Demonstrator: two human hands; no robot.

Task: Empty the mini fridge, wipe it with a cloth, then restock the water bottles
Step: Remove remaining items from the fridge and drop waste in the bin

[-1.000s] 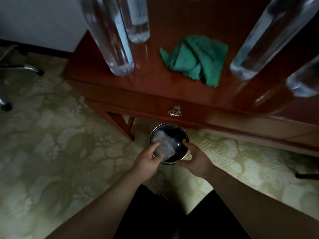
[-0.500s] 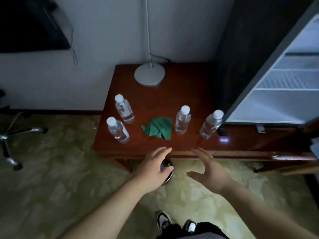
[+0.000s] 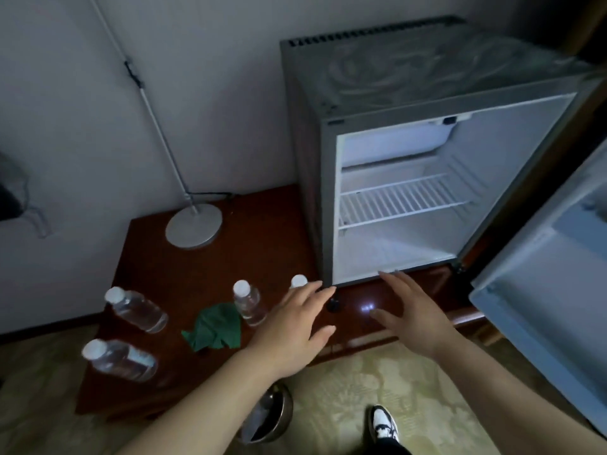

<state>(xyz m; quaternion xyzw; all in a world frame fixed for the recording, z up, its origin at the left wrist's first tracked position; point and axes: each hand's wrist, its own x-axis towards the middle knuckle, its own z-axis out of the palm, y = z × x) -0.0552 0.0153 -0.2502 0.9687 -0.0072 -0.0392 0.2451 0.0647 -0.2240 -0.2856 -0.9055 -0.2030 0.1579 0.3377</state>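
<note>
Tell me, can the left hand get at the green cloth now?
Probably yes. The left hand is open and holds nothing, and the green cloth lies uncovered on the table close beside it; the nearest water bottle stands behind, not in the way.

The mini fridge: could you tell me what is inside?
The mini fridge holds only a white wire shelf and a closed top flap. Behind the flap is hidden.

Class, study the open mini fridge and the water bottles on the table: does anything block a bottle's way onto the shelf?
Nothing visible does. The mini fridge door is swung wide, and its wire shelf and floor are bare. The nearest water bottle stands left of the opening, partly hidden by the left hand.
</note>
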